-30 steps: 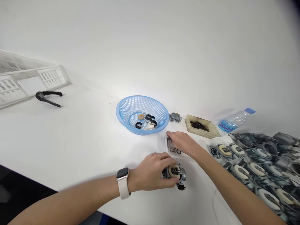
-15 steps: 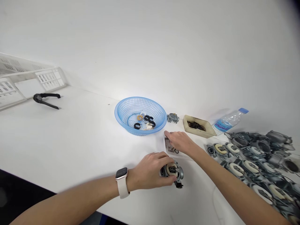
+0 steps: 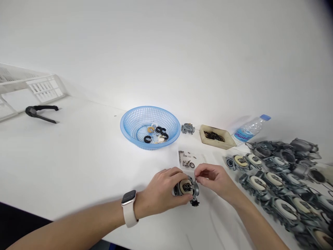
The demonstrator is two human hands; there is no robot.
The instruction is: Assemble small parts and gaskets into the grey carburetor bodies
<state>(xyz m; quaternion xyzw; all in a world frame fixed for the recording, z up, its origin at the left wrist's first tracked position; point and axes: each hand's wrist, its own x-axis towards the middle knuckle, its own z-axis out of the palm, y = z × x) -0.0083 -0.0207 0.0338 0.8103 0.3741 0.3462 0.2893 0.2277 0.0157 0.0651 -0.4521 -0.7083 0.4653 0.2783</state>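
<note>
My left hand [image 3: 166, 189], with a watch on its wrist, grips a metal carburetor [image 3: 186, 187] whose open side, with a cream float, faces up. Thumb and forefinger of my right hand [image 3: 212, 177] are pinched together at the carburetor's right upper edge, on something too small to make out. Just behind the carburetor, small metal parts and a black ring [image 3: 191, 165] lie on a white sheet [image 3: 199, 159]. Beyond them is a blue basket [image 3: 150, 144] holding black, orange and white C-shaped floats.
Behind stand another carburetor [image 3: 187, 128], a tray [image 3: 229, 140] of black rings and a plastic bottle [image 3: 251, 130]. Many carburetors [image 3: 275, 180] cover the right side. At the left are a black clamp-like tool [image 3: 32, 111] and a white crate [image 3: 47, 90].
My right hand has moved from the small parts on the sheet toward me, to the carburetor's edge. My left hand still holds the carburetor. The view has shifted slightly.
</note>
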